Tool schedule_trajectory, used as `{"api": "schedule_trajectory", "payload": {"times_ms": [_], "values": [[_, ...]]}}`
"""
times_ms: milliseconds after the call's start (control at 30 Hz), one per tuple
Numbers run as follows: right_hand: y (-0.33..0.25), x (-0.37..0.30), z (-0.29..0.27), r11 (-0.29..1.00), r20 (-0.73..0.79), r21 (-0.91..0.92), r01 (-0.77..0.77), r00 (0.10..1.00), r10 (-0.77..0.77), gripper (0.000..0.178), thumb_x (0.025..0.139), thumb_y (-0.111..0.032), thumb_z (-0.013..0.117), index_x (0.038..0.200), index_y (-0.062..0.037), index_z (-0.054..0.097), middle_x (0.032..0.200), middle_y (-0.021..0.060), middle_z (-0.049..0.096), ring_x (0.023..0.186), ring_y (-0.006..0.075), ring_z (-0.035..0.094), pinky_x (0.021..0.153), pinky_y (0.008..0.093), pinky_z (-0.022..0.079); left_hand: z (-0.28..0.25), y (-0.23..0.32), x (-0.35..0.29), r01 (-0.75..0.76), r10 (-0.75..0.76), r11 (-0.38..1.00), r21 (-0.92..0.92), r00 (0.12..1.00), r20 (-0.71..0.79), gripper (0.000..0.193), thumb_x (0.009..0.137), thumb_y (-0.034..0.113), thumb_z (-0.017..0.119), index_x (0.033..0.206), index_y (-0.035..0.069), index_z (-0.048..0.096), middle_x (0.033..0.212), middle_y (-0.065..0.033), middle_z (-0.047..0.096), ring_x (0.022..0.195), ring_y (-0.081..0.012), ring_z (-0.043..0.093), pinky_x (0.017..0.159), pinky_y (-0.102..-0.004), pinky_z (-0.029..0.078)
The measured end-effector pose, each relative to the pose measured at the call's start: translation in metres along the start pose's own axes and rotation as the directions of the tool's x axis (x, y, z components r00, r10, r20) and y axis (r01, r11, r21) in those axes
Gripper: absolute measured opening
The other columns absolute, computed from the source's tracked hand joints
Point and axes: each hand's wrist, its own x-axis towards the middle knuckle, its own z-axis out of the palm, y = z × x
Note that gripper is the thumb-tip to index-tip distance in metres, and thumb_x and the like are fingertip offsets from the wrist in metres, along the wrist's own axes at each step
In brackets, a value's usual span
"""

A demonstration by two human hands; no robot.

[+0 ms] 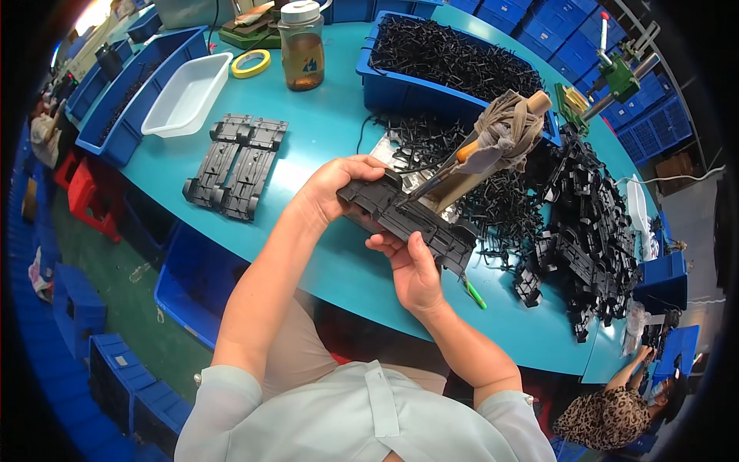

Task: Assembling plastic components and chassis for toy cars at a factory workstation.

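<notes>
A black plastic vehicle chassis (408, 223) is held at a slant above the table's near edge. At its upper left end, my left hand (336, 187) has its fingers and thumb closed on the part. My right hand (416, 271) grips it from below, thumb up against the near side and fingers underneath. Just over the chassis stands a fixed tool wrapped in grey cloth (512, 127), with a wooden handle and a thin metal rod. The rod comes down to the middle of the chassis; I cannot tell if it touches.
Several finished-looking black chassis (237, 165) lie at left. Loose black strips (504, 204) and a heap of chassis (589, 239) spread to the right. A blue bin (416, 96), white tray (187, 94), jar (301, 46), yellow tape roll (251, 64) and green pen-like item (476, 294) surround them.
</notes>
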Motion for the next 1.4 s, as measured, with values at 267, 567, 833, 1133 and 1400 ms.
{"api": "schedule_trajectory", "payload": {"times_ms": [267, 567, 833, 1133, 1400], "values": [[0.003, 0.001, -0.003, 1.0, -0.024, -0.024, -0.009, 1.0, 0.009, 0.045, 0.096, -0.039, 0.043, 0.12, -0.0026, 0.053, 0.113, 0.0089, 0.059, 0.097, 0.0193, 0.058, 0.093, 0.0383, 0.045, -0.001, 0.002, 0.006, 0.013, -0.013, 1.0, -0.015, 1.0, 0.014, 0.024, 0.082, 0.014, 0.06, 0.101, 0.0, 0.06, 0.093, -0.0131, 0.065, 0.077, -0.022, 0.065, 0.061, -0.0367, 0.057], [0.0, 0.001, 0.001, 0.999, -0.026, 0.02, -0.038, 0.999, 0.039, 0.042, 0.093, -0.034, 0.053, 0.12, -0.0023, 0.053, 0.105, 0.0079, 0.061, 0.099, 0.0181, 0.057, 0.094, 0.0359, 0.043, -0.009, 0.0, 0.014, 0.029, -0.027, 0.999, -0.02, 0.998, 0.056, 0.021, 0.082, 0.012, 0.059, 0.098, -0.002, 0.061, 0.092, -0.0142, 0.065, 0.078, -0.0223, 0.065, 0.068, -0.0352, 0.056], [0.002, 0.001, -0.003, 0.999, -0.025, -0.035, -0.016, 1.0, 0.015, 0.041, 0.093, -0.032, 0.049, 0.12, -0.0021, 0.052, 0.113, 0.0088, 0.059, 0.097, 0.0191, 0.058, 0.093, 0.0379, 0.045, -0.007, 0.0, 0.012, 0.029, -0.028, 0.999, -0.029, 0.998, 0.048, 0.021, 0.082, 0.011, 0.059, 0.098, -0.002, 0.061, 0.092, -0.0149, 0.065, 0.081, -0.0225, 0.065, 0.072, -0.0356, 0.055], [0.002, 0.002, -0.002, 0.999, -0.04, 0.038, -0.014, 0.999, 0.016, 0.036, 0.091, -0.024, 0.055, 0.119, -0.002, 0.053, 0.108, 0.0082, 0.061, 0.096, 0.0189, 0.058, 0.091, 0.0368, 0.045, -0.008, 0.001, 0.013, 0.052, -0.05, 0.998, -0.031, 0.997, 0.055, 0.022, 0.081, 0.011, 0.06, 0.099, -0.003, 0.06, 0.093, -0.0153, 0.065, 0.081, -0.023, 0.065, 0.073, -0.0361, 0.055], [0.004, 0.002, -0.006, 1.0, -0.036, 0.023, -0.016, 0.999, 0.016, 0.035, 0.089, -0.022, 0.057, 0.119, -0.0024, 0.054, 0.107, 0.0078, 0.061, 0.095, 0.019, 0.059, 0.09, 0.0373, 0.045, -0.01, -0.001, 0.019, 0.056, -0.053, 0.998, -0.041, 0.995, 0.083, 0.021, 0.082, 0.011, 0.059, 0.098, -0.003, 0.06, 0.092, -0.0149, 0.065, 0.08, -0.0227, 0.065, 0.072, -0.0354, 0.055]]}}
